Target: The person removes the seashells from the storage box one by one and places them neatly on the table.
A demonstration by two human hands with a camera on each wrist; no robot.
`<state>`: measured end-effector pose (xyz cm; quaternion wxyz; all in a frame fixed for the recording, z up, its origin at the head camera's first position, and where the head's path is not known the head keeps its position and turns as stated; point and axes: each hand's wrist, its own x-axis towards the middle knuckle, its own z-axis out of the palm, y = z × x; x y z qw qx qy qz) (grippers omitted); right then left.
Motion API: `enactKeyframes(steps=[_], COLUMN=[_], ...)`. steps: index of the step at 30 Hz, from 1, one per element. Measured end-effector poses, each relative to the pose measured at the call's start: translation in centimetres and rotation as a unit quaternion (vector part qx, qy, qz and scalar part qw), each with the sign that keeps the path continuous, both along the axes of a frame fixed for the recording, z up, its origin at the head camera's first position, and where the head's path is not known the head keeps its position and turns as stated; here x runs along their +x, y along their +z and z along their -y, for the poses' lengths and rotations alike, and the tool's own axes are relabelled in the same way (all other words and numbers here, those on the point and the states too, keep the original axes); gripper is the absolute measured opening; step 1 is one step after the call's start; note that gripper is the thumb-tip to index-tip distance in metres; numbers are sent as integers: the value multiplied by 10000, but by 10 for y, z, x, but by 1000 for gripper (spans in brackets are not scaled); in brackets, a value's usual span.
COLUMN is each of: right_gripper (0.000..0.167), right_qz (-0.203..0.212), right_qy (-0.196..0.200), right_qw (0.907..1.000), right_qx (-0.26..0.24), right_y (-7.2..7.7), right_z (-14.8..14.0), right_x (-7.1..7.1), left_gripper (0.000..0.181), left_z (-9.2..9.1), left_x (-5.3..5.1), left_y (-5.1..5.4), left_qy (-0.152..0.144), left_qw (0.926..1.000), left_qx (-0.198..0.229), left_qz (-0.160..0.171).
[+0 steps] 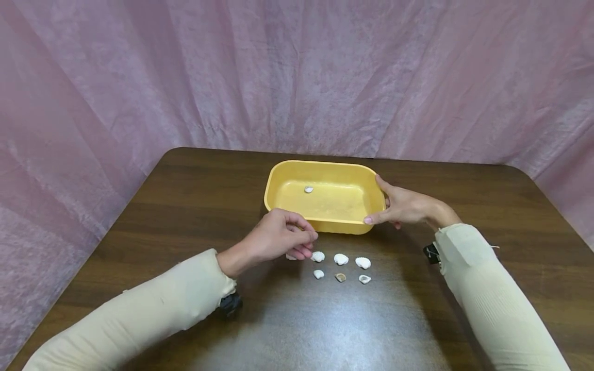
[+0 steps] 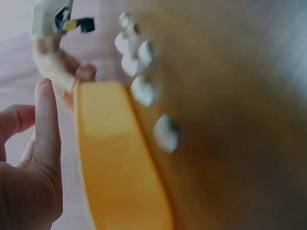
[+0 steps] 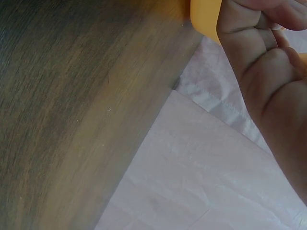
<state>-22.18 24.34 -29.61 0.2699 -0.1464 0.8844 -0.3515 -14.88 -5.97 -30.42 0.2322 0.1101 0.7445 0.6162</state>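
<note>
A yellow plastic tub [image 1: 325,228] sits on the table, one small white seashell [image 1: 308,189] lying on its floor. My right hand [image 1: 403,206] grips the tub's right end, its thumb at the front corner and other fingers around the side. Just in front of the tub hovers my left hand [image 1: 283,237], with nothing visible between thumb and fingers. Beneath it, a seashell [image 2: 167,133] lies on the table, partly hidden in the head view. Further right are a back row of white ribbed seashells [image 1: 341,259] and a front row of smaller ones, including a brownish seashell [image 1: 341,277].
The dark wooden table [image 1: 195,216] has rounded far corners. A pink curtain [image 1: 297,77] hangs right behind its far edge. Light sleeves cover both forearms, with a black device [image 1: 230,304] strapped at the left wrist and another black device [image 1: 431,253] at the right.
</note>
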Motion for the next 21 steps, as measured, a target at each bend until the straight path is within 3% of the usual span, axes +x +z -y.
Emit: enactKeyframes(steps=[10, 15, 21], right_gripper=[121, 122, 122], right_qz=[-22, 86, 102], right_qy=[90, 57, 26], right_qw=[9999, 9998, 9997], right_qx=[-125, -189, -208], right_y=[1, 1, 3], right_z=[0, 0, 0], right_x=[-1, -1, -2], left_gripper=[15, 19, 15], left_z=[1, -2, -9], left_x=[-47, -67, -87], left_y=[31, 33, 27], left_qy=[484, 455, 513], left_qw=[9972, 9962, 9940], left_qx=[-79, -307, -627], left_qz=[-558, -681, -735])
